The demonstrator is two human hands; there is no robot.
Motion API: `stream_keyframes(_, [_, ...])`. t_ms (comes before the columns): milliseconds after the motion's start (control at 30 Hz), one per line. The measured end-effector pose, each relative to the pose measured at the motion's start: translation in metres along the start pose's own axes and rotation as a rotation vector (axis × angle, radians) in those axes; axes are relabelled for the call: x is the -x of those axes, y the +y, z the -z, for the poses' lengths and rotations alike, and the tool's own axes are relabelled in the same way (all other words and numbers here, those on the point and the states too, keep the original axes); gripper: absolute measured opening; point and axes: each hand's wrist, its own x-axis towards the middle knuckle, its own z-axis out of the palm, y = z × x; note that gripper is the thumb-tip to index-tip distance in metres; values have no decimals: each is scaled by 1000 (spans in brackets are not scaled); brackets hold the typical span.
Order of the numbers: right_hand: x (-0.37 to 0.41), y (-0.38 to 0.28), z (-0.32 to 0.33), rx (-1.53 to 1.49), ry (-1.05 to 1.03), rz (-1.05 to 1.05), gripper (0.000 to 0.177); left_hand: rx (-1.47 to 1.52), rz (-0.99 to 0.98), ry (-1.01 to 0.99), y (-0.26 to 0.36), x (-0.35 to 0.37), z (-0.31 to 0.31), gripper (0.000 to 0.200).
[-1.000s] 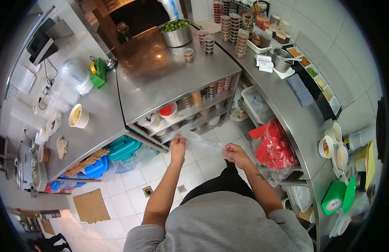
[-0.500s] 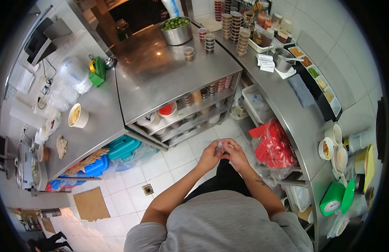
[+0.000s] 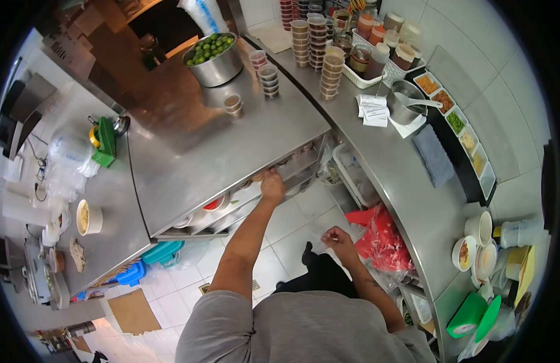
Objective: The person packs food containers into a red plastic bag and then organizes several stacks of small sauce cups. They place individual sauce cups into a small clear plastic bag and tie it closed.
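Observation:
My left hand point(image 3: 273, 185) reaches out to the shelf under the middle counter. Its fingertips are by small lidded cups point(image 3: 257, 176) there, and whether they grip one is hidden. Lower and to the right, my right hand point(image 3: 340, 243) is held in front of my legs with its fingers pinched together. From those fingers hangs a thin clear plastic bag point(image 3: 319, 241), faint against the white floor tiles.
A metal pot of green limes point(image 3: 214, 65) and stacked sauce cups point(image 3: 269, 81) stand on the steel counter point(image 3: 231, 148). Red plastic bags point(image 3: 383, 239) bulge from the right counter's lower shelf. A green scale point(image 3: 467, 314) sits at right, a noodle bowl point(image 3: 90, 218) at left.
My hands were together over the plastic bag and have parted. The left has gone forward to the shelf; the right has dropped slightly with the bag. My view has moved nearer the counter.

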Motion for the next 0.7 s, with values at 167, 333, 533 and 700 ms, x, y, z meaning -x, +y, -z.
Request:
stream_keyframes(167, [-25,-2,11,-46,-63,-37,12,-102,59,-43,12,4,4,31])
stream_keyframes(333, [-50,-25,3,154,-14,-51,14,-126,12,38,8,2,0,23])
stream_keyframes(533, [-63,-20,-16,-222,56,-157,15,-296,3,-88,8,-4,-1,20])
stream_keyframes(700, [-39,-11,-18,-321,70,-289,28,-323,-28,-122,9,-3,0,23])
